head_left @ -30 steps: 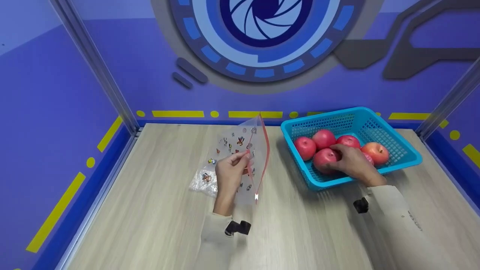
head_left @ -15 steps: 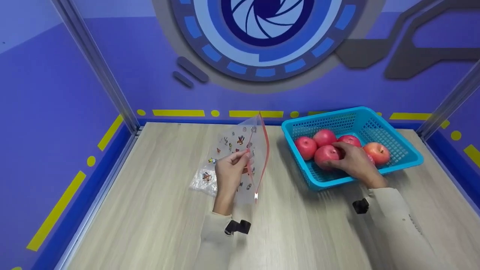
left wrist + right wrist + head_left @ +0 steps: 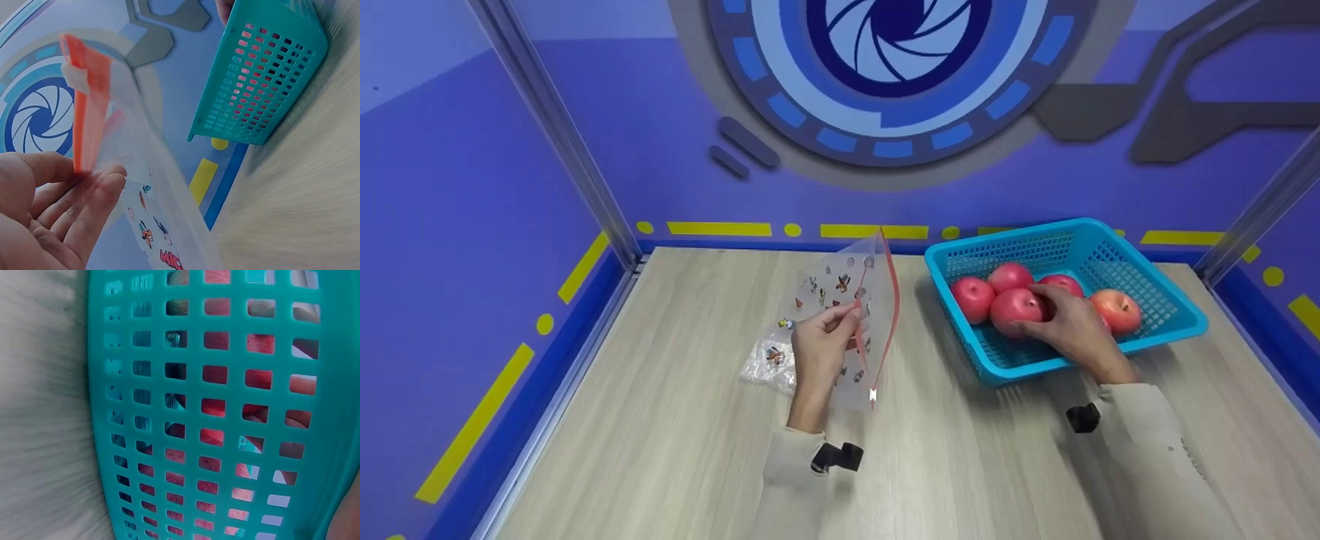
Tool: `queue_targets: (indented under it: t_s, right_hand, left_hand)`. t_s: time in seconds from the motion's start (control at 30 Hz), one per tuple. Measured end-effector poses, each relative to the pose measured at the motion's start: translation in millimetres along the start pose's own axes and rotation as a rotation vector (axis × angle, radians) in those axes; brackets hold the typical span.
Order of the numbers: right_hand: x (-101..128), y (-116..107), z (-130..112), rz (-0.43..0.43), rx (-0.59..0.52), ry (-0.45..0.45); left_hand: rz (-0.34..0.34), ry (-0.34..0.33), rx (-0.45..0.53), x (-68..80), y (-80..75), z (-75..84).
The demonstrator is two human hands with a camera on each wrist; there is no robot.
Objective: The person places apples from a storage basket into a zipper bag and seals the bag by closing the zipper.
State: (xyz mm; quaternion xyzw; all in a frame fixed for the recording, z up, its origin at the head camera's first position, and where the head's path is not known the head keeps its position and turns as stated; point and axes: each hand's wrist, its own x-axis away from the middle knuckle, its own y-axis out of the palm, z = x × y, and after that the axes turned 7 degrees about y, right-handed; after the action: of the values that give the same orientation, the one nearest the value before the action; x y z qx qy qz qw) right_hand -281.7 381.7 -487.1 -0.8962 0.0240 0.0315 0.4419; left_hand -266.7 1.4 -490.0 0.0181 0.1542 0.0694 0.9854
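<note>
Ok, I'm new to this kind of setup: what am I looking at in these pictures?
There's no robot: these are a person's bare hands. The wide picture comes from a camera worn on the head, looking forward and down; the others come from one on each wrist. On the wood-patterned table are a clear printed bag and a blue basket of apples. The left hand pinches the bag's reddish edge. The right hand grips one apple in the basket; its wrist view mostly shows the basket's holed side.
</note>
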Motion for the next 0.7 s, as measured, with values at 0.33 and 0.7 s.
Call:
queue_targets:
  t_s: [0.33,0.7]
  right_hand:
    - [8.9,2.0,-7.3,0.129,-0.169,-0.021]
    - [11.7,13.8,-42.6,0.169,-0.324,-0.084]
  left_hand:
    - [0.001,-0.011,0.005,-0.1,-1.8,2.8]
    - [0.008,0.009,0.013,-1.3,-3.3,1.0]
